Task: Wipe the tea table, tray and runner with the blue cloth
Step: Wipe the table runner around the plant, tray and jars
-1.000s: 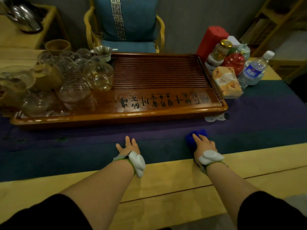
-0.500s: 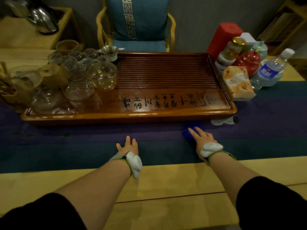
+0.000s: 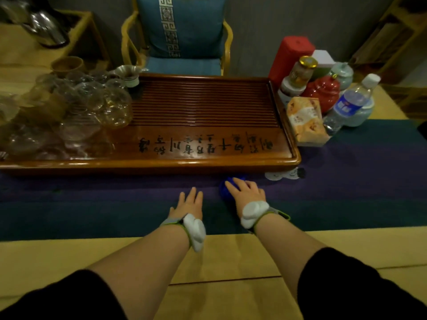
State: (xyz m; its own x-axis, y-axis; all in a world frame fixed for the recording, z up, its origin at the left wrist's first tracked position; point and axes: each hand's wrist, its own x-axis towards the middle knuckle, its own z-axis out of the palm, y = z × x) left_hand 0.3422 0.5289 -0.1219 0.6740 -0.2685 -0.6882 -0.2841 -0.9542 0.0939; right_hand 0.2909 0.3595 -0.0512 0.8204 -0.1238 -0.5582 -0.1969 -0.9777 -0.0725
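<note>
Right hand (image 3: 248,192) pressing blue cloth (image 3: 225,190) on runner (image 3: 346,192), tray (image 3: 208,161) calligraphy illegible

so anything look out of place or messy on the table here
Nothing is spilled or broken. One oddity: a small white object pokes out from under the wooden tray's front right corner, on the runner.

— Runner (image 3: 346,199): bare strip before the tray (image 3: 161,163), both sides of the hands; passable?

— Yes; a small white item (image 3: 283,174) lies at the tray's right corner (identity unclear).

— Tray interior?

— Slatted centre open; glassware (image 3: 76,112) crowds its left end; jars, carton (image 3: 306,122) and bottle (image 3: 351,105) block the table right of it.
</note>
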